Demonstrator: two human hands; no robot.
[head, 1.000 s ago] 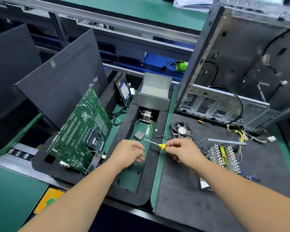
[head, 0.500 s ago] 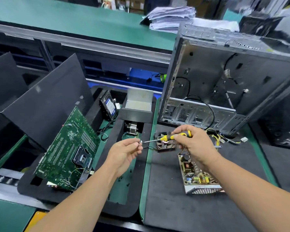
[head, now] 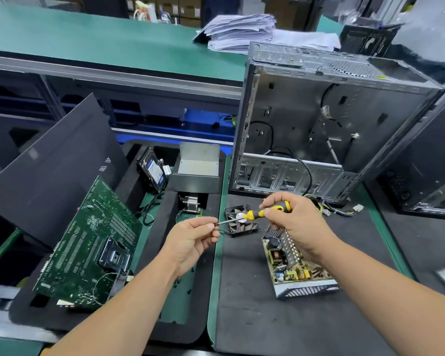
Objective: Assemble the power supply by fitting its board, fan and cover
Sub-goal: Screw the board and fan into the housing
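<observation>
The right hand [head: 293, 222] grips the screwdriver [head: 265, 213] handle; the left hand [head: 190, 240] pinches its tip; the supply [head: 297, 268] lies just below the fan [head: 242, 222]; its exposed board looks fragile, so hold the stiff metal edges.

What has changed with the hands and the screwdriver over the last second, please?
The right hand raised the screwdriver from the tray to above the fan, regripping its handle; the left hand took its tip. Fan and power supply stayed on the mat.
</observation>
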